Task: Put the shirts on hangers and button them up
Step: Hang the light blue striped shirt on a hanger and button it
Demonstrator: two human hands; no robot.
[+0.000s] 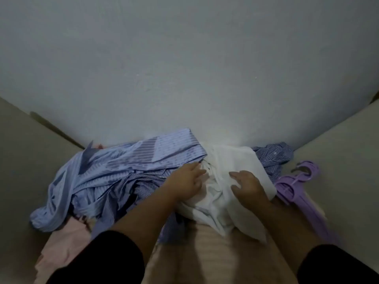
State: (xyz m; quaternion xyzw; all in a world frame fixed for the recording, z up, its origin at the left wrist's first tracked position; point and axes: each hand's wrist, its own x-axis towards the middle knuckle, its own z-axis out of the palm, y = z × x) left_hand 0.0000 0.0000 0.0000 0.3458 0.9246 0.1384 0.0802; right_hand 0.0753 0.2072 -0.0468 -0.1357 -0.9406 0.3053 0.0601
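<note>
The single head-worn camera looks forward and steeply down from close above the person's forearms, facing a pale wall [184, 68] at twelve o'clock, with the heaped shirts [127, 177] just below centre.

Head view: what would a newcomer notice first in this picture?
First, the two hands in the middle: the left hand and the right hand both rest on a crumpled white shirt. To its left sprawls a heap of blue striped shirts. At the right edge lie purple hangers, with no shirt on them yet.
</note>
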